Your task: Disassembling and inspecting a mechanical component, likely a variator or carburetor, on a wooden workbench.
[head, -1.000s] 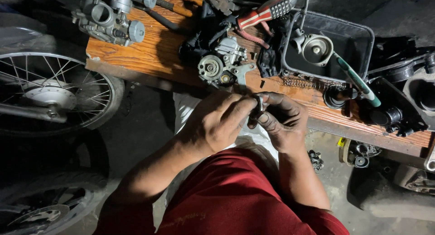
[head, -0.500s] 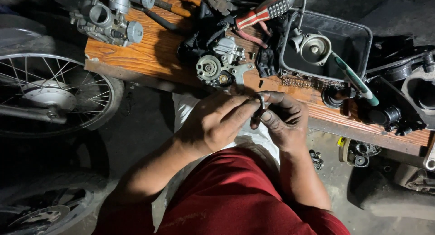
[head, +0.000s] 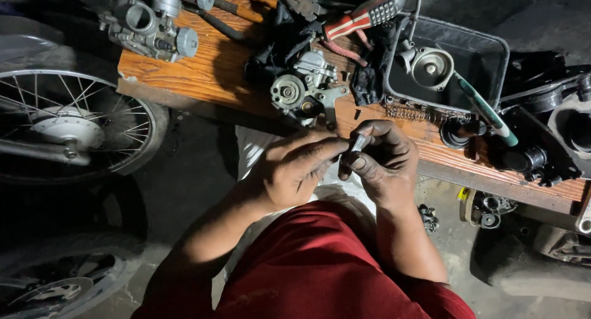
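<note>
Fingers of both hands meet on one small grey metal part [head: 357, 143], held just in front of the near edge of the orange wooden board [head: 203, 70]. From the head camera, my left hand [head: 294, 169] curls over from the left, its fingertips pressed against the part, while my right hand [head: 380, 162] is closed around it from the right, thumb and forefinger pinching it so only its pale upper end shows. What the part is I cannot tell; most of it is hidden in my grip.

Beyond my hands, on the board, sits a dark engine assembly with a round silver gear face [head: 288, 91]. A red-and-white-handled tool [head: 363, 16] lies above it. To the right, a black rectangular plastic tray [head: 486, 51] holds a round silver metal cup [head: 432, 67], and a green-and-white-handled tool [head: 483, 108] leans over the tray's edge. A silver carburettor [head: 154, 25] rests at the board's left end, above a spoked motorcycle wheel [head: 74, 125] on the floor.
</note>
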